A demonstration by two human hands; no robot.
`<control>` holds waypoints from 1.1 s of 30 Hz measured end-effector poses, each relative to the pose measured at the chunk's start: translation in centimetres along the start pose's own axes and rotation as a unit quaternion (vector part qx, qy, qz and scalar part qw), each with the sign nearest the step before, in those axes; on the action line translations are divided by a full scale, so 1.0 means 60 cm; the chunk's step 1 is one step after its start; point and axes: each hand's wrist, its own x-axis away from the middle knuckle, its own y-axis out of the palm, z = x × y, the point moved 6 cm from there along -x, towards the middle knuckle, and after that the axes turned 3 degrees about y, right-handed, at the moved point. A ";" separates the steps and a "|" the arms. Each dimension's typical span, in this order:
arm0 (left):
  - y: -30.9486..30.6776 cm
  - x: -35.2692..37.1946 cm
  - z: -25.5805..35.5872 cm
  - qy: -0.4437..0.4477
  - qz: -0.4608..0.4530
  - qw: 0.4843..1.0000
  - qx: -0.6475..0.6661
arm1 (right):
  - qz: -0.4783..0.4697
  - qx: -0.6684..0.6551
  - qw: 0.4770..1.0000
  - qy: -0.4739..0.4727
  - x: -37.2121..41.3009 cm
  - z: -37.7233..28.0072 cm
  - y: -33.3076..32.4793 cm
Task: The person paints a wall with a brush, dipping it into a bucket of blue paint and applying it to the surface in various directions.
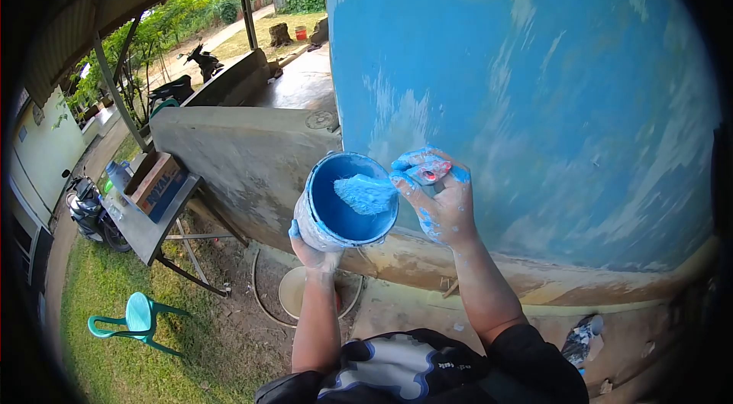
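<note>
My left hand (317, 255) holds a paint-smeared bucket (304, 222) from below, its mouth tilted toward me. Blue paint coats the bucket's inside. My right hand (439, 198), spotted with blue paint, grips a brush (366, 195) by its handle. The brush's blue, paint-covered bristles are over the bucket's opening. Behind both hands rises a wall (496, 98) painted blue, with paler streaks showing through.
A low grey wall (229, 144) runs left from the blue one. Beside it stands a table (145, 232) with a cardboard box (156, 182). A green chair (140, 316) is on the grass, and a round pale container (299, 293) sits below the bucket.
</note>
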 end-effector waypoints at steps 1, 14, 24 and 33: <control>-0.005 0.001 0.000 0.000 0.000 1.000 0.001 | 0.025 -0.008 1.000 -0.002 0.003 0.001 -0.005; -0.023 0.001 0.027 0.052 0.024 0.996 -0.073 | -0.051 0.232 0.971 -0.017 0.012 0.076 0.045; -0.010 0.004 0.028 0.044 0.045 0.994 -0.088 | -0.042 0.328 0.932 -0.149 0.034 0.053 0.037; -0.019 0.012 0.010 0.044 0.089 0.994 -0.043 | 0.086 -0.079 0.973 0.200 0.041 0.103 -0.099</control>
